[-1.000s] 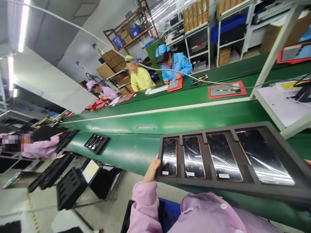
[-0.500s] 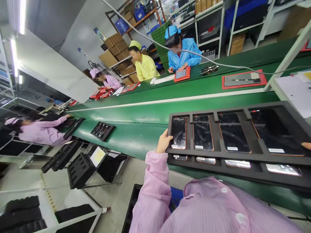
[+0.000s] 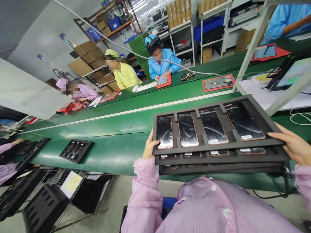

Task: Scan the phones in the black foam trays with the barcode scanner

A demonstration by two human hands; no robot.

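Both my hands grip the short ends of a black foam tray (image 3: pixel 178 147) that carries several phones with dark screens and orange edges, such as this phone (image 3: pixel 189 129). My left hand (image 3: pixel 148 146) is closed on its left end, thumb over the rim. At the other end my right hand (image 3: pixel 293 144) is wrapped around the corner, thumb on top. Directly below lies another foam tray (image 3: pixel 218 157) with phones partly showing, and at least one more tray edge is visible under that. Whether the held tray rests on the stack or is slightly raised, I cannot tell.
A green conveyor belt (image 3: pixel 116 152) runs leftward, with a smaller black tray (image 3: pixel 76 150) on it. Co-workers sit across the line, one in a blue coat (image 3: pixel 164 60) handling a red-bordered tablet. A white post (image 3: pixel 251 48) and a monitor (image 3: pixel 291 74) stand at right.
My view has swung right, so the scene shifts left and my right hand now shows fully. The top tray looks drawn nearer to my body, with more tray edges visible below.
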